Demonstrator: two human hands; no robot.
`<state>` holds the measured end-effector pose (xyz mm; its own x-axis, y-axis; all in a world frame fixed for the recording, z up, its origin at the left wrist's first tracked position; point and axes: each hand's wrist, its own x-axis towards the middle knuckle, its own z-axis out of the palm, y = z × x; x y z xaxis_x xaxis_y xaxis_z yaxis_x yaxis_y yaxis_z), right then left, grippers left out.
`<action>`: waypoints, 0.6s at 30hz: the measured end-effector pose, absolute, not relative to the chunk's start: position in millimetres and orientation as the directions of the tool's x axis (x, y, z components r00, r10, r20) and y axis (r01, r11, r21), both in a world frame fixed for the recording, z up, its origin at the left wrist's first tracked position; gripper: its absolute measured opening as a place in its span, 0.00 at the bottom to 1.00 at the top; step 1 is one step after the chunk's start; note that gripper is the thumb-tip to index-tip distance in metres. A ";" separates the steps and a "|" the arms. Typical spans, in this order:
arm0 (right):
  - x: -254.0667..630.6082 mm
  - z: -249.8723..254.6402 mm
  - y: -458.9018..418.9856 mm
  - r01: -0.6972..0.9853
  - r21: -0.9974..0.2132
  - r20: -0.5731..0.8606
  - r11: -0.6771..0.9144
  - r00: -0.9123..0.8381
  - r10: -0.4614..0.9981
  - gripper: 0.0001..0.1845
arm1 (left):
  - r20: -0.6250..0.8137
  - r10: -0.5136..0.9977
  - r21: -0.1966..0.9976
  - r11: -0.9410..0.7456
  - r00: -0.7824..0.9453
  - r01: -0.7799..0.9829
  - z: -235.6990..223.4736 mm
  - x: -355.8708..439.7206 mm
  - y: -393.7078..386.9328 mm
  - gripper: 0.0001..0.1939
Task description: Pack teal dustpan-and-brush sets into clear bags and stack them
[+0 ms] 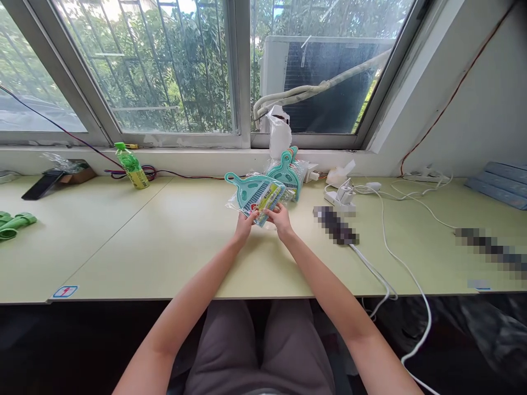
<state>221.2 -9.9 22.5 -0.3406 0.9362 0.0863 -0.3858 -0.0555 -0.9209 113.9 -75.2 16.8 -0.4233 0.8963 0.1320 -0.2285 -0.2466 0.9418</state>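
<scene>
Both my hands hold a teal dustpan-and-brush set in a clear plastic bag just above the pale green table. My left hand grips the bag's lower left edge with closed fingers. My right hand pinches its lower right edge. Behind it, a pile of similar bagged teal sets lies near the window sill. A white plastic bag stands upright behind that pile.
A green bottle leans at the back left, near a black phone and a small box. Green cloth lies at the left edge. White chargers and cables spread over the right side, and blue sheets lie far right.
</scene>
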 end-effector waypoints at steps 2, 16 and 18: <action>219.9 21.7 -10.4 -0.368 -0.928 0.076 -0.060 -0.344 0.936 0.21 | 0.087 0.891 0.946 -0.214 -0.445 -0.244 15.4 112.7 -74.2 0.30; 264.8 20.7 31.3 0.334 -0.849 0.392 0.409 -0.122 0.912 0.25 | -0.027 0.907 0.923 -0.139 -0.420 -0.359 17.8 55.9 -71.0 0.24; 269.1 16.1 35.3 0.364 -0.765 0.488 0.532 -0.212 0.847 0.34 | -0.074 0.919 0.917 -0.090 -0.386 -0.389 15.7 46.4 -72.7 0.20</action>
<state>269.1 35.3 16.1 -0.2125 0.8468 0.4876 0.3639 0.5317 -0.7648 46.4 -72.7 15.7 -0.3862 0.9194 -0.0741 -0.3892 -0.0896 0.9168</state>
